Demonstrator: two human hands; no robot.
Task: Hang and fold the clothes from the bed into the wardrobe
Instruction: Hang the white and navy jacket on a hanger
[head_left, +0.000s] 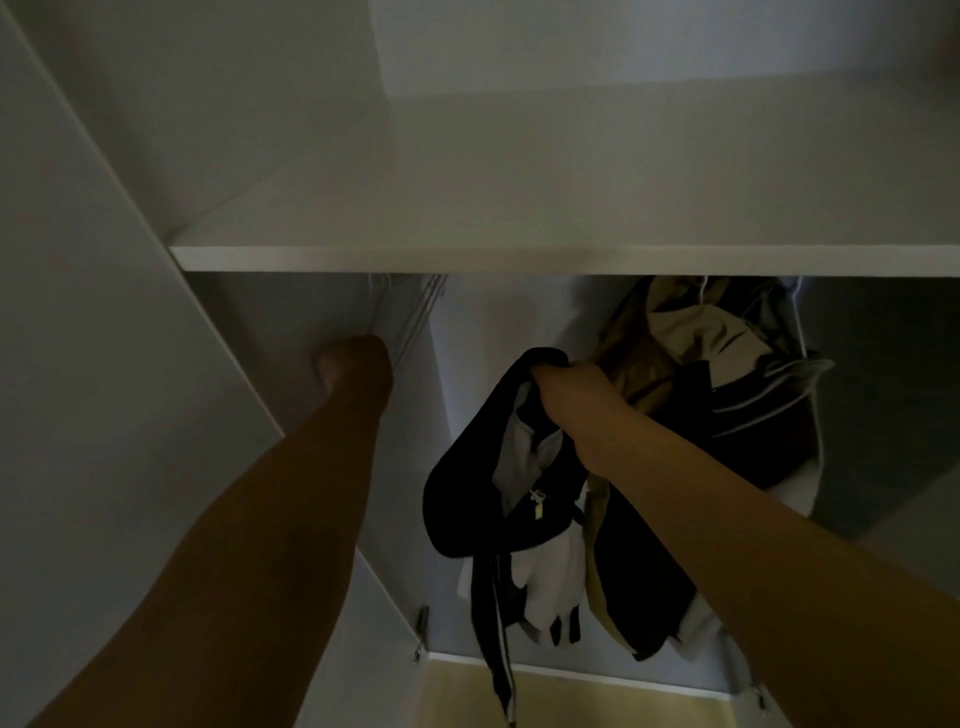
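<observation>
The dark garment (519, 467) hangs from the right hand (569, 402), which grips it in a closed fist at its top edge, inside the wardrobe and below the shelf (519, 257). It looks soft and light, I think: it folds and sags freely under the fist, and one long strip falls down almost to the wardrobe floor (571, 696). Such cloth will not keep any form, so a good place to hold it is probably the collar or the shoulders, where a hanger can go in. The cloth is black or very dark blue, with white and pale parts inside and a small pale tag near the middle. What kind of garment it is, I cannot tell.

Just behind and to the right of the right hand, other clothes (727, 364) already hang close together, beige, dark and grey. The left hand (356, 364) reaches far to the left, up to thin wire hangers (410, 317) under the shelf. Its fingers are turned away in the dim light, so I cannot tell whether it holds one or only touches them.
</observation>
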